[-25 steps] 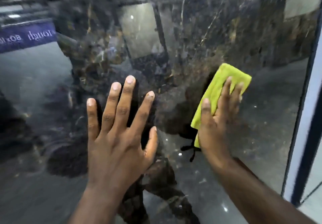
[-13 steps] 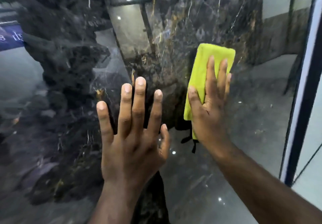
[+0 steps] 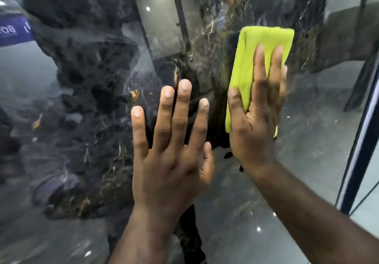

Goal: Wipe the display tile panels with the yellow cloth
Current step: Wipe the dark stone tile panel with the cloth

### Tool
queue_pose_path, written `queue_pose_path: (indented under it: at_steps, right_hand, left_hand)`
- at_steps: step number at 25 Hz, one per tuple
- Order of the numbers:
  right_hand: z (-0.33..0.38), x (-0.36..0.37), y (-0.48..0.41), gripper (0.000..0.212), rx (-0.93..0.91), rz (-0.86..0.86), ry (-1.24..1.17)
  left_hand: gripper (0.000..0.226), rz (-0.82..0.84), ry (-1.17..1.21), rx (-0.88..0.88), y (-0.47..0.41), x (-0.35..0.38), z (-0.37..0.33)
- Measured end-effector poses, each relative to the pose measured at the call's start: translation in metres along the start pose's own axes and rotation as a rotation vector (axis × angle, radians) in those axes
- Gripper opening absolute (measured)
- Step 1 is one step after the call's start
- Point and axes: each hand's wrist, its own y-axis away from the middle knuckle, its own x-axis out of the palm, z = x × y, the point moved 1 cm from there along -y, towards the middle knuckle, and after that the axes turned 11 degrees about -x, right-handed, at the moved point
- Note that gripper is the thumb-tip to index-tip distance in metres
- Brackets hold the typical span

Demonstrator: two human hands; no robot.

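Cloth first: the yellow cloth [image 3: 264, 40], folded into a tall rectangle, lies flat against the dark tile panel [image 3: 92, 83] in the upper right part of the view. The right hand [image 3: 256, 124] covers its lower half and presses it to the glossy surface. That hand's grip is flat, not curled. The fingers [image 3: 259, 68] run straight up the cloth, close beside one another, and the thumb stands out to the left along the cloth's left edge. The top of the cloth shows bare above the fingertips. The outer side of this hand is blurred.

The left hand [image 3: 170, 161] is just left of the right one and a little lower, palm towards the panel and seemingly laid on it. Its grip is spread wide, with the fingers straight and parted, and it holds nothing. Its thumb comes close to the right wrist.

The panel is black with gold and white veins. It is polished enough to mirror ceiling lights and, at the left edge, a blue sign [image 3: 14, 31] with its letters reversed. A dark frame [image 3: 356, 150] with a pale strip runs down the panel's right side.
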Motion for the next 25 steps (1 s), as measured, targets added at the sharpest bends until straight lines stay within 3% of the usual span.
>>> queue_pose_path:
  at_steps: [3,5,9,11,14,16,21,25]
  right_hand:
    - [0.017,-0.001,0.070,0.069,0.278,0.042,-0.100]
    - [0.050,0.004,0.084,0.069,0.367,0.074,-0.150]
    - [0.142,0.022,0.032,0.062,0.129,0.096,-0.205]
    - [0.170,0.034,0.062,0.063,0.045,0.082,-0.153]
    - [0.197,0.046,0.148,0.069,0.297,0.056,-0.134]
    - [0.221,0.056,0.147,0.071,0.418,0.082,-0.165]
    - [0.267,0.063,0.095,0.067,0.055,0.074,-0.093]
    - [0.283,0.061,0.160,0.072,0.214,0.179,-0.176]
  left_hand:
    - [0.069,0.057,0.083,0.024,0.009,-0.016,0.018]
    - [0.069,0.068,0.076,0.042,0.020,-0.029,0.044]
    - [0.071,0.065,0.058,-0.004,0.042,-0.072,0.127]
    - [0.071,0.041,0.051,-0.048,0.055,-0.095,0.172]
    - [0.071,0.033,0.016,-0.049,0.078,-0.117,0.227]
    - [0.069,0.016,-0.009,-0.031,0.091,-0.125,0.259]
    - [0.071,-0.026,-0.086,0.005,0.108,-0.122,0.288]
    - [0.072,-0.025,-0.090,-0.006,0.112,-0.118,0.285]
